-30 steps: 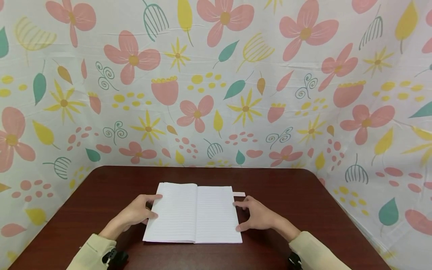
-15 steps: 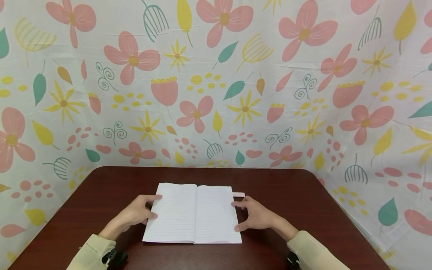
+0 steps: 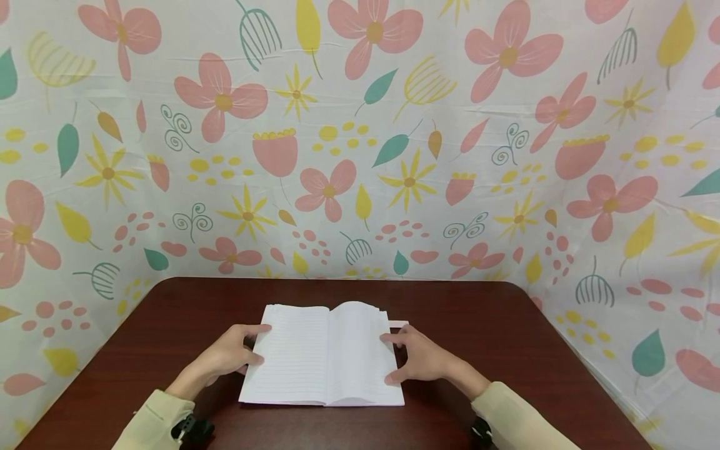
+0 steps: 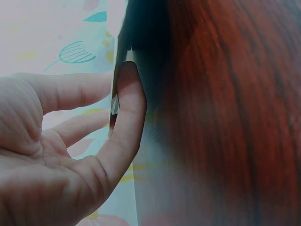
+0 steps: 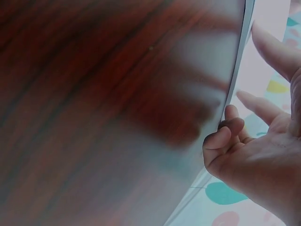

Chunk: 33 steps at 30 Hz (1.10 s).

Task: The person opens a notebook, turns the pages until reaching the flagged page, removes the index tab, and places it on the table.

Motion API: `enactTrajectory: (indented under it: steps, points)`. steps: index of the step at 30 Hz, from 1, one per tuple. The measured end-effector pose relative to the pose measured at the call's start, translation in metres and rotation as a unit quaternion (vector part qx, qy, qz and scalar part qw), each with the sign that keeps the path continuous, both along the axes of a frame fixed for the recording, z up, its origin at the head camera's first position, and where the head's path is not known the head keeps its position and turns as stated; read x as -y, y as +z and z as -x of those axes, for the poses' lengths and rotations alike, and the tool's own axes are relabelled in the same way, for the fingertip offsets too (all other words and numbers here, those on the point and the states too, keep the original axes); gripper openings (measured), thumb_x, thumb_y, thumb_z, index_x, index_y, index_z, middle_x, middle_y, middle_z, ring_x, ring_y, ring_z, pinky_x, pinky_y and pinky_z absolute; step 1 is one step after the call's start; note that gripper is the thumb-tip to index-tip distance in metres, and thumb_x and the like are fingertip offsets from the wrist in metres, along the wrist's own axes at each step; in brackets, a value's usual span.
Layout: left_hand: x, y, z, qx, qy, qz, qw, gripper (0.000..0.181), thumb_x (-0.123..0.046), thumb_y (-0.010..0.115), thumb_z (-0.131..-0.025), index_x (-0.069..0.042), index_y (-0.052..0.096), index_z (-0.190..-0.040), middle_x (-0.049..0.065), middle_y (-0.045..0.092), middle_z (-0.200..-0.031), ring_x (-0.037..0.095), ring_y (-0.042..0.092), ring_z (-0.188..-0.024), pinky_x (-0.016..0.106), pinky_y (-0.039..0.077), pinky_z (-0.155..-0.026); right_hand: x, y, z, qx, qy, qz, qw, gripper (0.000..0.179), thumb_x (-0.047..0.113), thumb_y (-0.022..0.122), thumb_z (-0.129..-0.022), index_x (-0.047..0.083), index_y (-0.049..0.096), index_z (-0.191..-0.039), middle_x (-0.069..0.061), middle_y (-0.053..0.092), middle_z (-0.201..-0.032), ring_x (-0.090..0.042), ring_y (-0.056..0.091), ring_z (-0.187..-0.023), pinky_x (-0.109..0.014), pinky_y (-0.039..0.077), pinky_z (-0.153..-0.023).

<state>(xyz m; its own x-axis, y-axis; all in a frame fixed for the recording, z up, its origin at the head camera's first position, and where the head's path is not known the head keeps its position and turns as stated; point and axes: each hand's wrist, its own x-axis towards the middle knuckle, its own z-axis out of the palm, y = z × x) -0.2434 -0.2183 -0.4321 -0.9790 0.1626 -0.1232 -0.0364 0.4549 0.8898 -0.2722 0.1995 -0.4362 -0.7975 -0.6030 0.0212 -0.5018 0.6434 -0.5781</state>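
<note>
An open notebook (image 3: 292, 356) with lined white pages lies in front of me. My left hand (image 3: 227, 351) holds its left edge, with thumb and forefinger on the page. Curled beneath that edge is another finger (image 4: 129, 94), plain in the left wrist view. On the notebook's right side, my right hand (image 3: 420, 356) presses thumb and forefinger onto the page near its outer edge. The right page (image 3: 357, 356) bows upward between the spine and those fingertips. In the right wrist view, the remaining fingers (image 5: 228, 134) are curled at the edge of the notebook.
A small white strip (image 3: 399, 324) sticks out past the notebook's upper right edge. The dark reddish wooden table (image 3: 461, 312) has rounded far corners. Behind and beside it hangs a floral cloth (image 3: 360, 156). Dark wrist cameras (image 3: 192, 430) sit at the sleeve cuffs.
My right fingertips have slid slightly left over the page. The right page, flat before, now bulges upward. My left hand and the notebook have stayed in place.
</note>
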Motion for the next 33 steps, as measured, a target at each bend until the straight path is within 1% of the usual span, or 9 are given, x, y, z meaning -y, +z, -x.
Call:
enactTrajectory:
  steps: [4,8,14,18,21,25,28,31,33]
  points:
    - [0.0,0.0,0.0,0.0,-0.001,-0.001,1.0,0.064,0.015,0.073,-0.087,0.008,0.054,-0.148,0.023,0.056,-0.117,0.029,0.07,-0.074,0.045,0.062,-0.064,0.004,0.0,0.0,-0.007,-0.002,0.003,1.0,0.083,0.031,0.096,-0.077,-0.003,0.062,-0.144,-0.016,0.053,-0.116,-0.026,0.051,-0.101,-0.035,0.048,-0.08]
    - [0.0,0.0,0.0,0.0,-0.001,-0.001,1.0,0.064,0.015,0.073,-0.087,0.009,0.054,-0.148,0.023,0.056,-0.116,0.029,0.071,-0.074,0.045,0.062,-0.064,0.009,0.001,0.0,-0.013,-0.005,0.006,0.9999,0.082,0.032,0.096,-0.077,-0.005,0.062,-0.143,-0.018,0.052,-0.121,-0.026,0.05,-0.103,-0.036,0.048,-0.082]
    - [0.0,0.0,0.001,-0.002,0.001,0.002,1.0,0.064,0.015,0.073,-0.087,0.008,0.055,-0.147,0.022,0.056,-0.115,0.028,0.07,-0.073,0.045,0.062,-0.064,0.016,0.002,0.001,-0.018,-0.023,0.004,0.9996,0.085,0.035,0.096,-0.075,-0.006,0.063,-0.142,-0.017,0.054,-0.121,-0.026,0.049,-0.107,-0.04,0.048,-0.086]
    - [0.0,0.001,0.0,0.001,0.003,0.002,1.0,0.064,0.015,0.074,-0.087,0.008,0.055,-0.147,0.022,0.057,-0.115,0.028,0.07,-0.073,0.045,0.062,-0.064,0.018,0.002,0.003,-0.016,-0.029,0.014,0.9994,0.086,0.035,0.096,-0.076,-0.006,0.062,-0.143,-0.016,0.055,-0.119,-0.028,0.05,-0.107,-0.039,0.048,-0.084]
    - [0.0,0.001,0.0,0.002,0.002,0.0,1.0,0.064,0.015,0.074,-0.087,0.008,0.055,-0.148,0.022,0.056,-0.115,0.028,0.07,-0.073,0.045,0.062,-0.064,0.019,0.002,0.004,-0.009,-0.035,0.034,0.9988,0.083,0.034,0.094,-0.079,-0.005,0.061,-0.144,-0.016,0.055,-0.118,-0.03,0.053,-0.104,-0.036,0.047,-0.08]
    - [0.0,0.002,0.0,-0.001,-0.002,-0.005,1.0,0.065,0.015,0.074,-0.086,0.008,0.055,-0.148,0.023,0.056,-0.117,0.028,0.07,-0.074,0.045,0.062,-0.065,0.017,0.003,0.005,0.008,-0.061,0.075,0.9953,0.078,0.032,0.091,-0.084,-0.005,0.059,-0.145,-0.016,0.059,-0.117,-0.027,0.055,-0.092,-0.032,0.047,-0.072]
    - [0.001,0.003,0.0,-0.002,-0.006,-0.008,0.9999,0.065,0.015,0.073,-0.086,0.008,0.054,-0.148,0.023,0.056,-0.117,0.029,0.071,-0.074,0.045,0.062,-0.065,0.015,0.004,0.004,0.025,-0.077,0.115,0.99,0.07,0.025,0.087,-0.088,-0.006,0.06,-0.144,-0.013,0.066,-0.112,-0.024,0.054,-0.082,-0.028,0.046,-0.065]
    - [0.002,0.002,0.0,0.0,-0.008,-0.008,0.9999,0.065,0.015,0.073,-0.087,0.008,0.054,-0.149,0.023,0.056,-0.118,0.029,0.071,-0.075,0.045,0.062,-0.065,0.013,0.006,0.003,0.04,-0.078,0.153,0.9844,0.062,0.018,0.084,-0.092,-0.008,0.059,-0.143,-0.009,0.07,-0.104,-0.022,0.057,-0.082,-0.027,0.048,-0.066]
    - [0.003,0.002,0.0,0.001,-0.008,-0.007,0.9999,0.065,0.014,0.074,-0.087,0.008,0.054,-0.149,0.023,0.055,-0.119,0.029,0.071,-0.075,0.045,0.062,-0.065,0.012,0.007,0.002,0.05,-0.077,0.175,0.9802,0.061,0.014,0.083,-0.093,-0.01,0.058,-0.143,-0.008,0.071,-0.101,-0.023,0.059,-0.087,-0.026,0.05,-0.068]
